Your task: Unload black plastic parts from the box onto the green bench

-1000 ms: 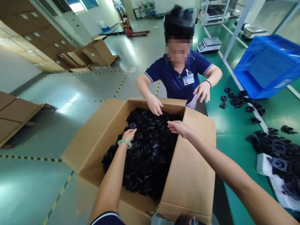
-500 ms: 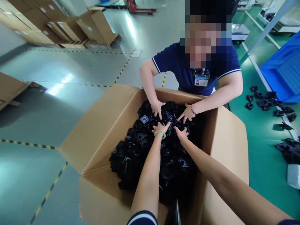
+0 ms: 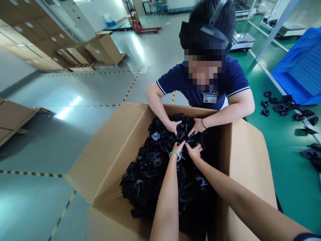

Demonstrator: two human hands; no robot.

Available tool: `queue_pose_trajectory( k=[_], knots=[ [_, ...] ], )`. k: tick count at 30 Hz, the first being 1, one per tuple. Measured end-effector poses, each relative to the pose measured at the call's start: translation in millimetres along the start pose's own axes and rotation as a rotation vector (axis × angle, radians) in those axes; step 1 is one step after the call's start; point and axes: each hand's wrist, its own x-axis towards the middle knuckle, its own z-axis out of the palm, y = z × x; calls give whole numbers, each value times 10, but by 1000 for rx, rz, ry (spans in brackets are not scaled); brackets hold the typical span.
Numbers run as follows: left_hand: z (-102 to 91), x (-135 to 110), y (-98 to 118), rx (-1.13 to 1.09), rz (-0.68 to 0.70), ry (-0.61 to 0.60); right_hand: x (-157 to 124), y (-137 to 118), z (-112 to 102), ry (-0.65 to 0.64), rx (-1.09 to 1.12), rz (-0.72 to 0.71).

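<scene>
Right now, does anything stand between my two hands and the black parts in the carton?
Nothing visible does: left hand and right hand touch the black parts in the carton. A co-worker's hands lie on the heap just beyond.

A glossy grey-green floor runs to the left of the left hand and far beyond both hands, crossed by yellow-and-black tape lines. The open cardboard box around the hands stands on it. Well left of the left hand lies flattened cardboard; far beyond it stand stacked cartons and a red pallet jack. Right of the right hand a green bench top carries loose black plastic parts, more of them nearer by, a tilted blue crate and, farther off, a weighing scale.
</scene>
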Motion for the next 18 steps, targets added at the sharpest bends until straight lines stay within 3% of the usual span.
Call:
queue_pose_trajectory(
  k=[6, 13, 18],
  knots=[
    [52, -49, 6, -90, 12, -40, -49, -7, -9, -80, -27, -17],
    [106, -286, 79, -207, 156, -24, -226, -33, -50, -50, 93, -69],
    [-67, -561, 230, -292, 200, 27, -500, -138, -53, -38, 223, -186]
  ],
)
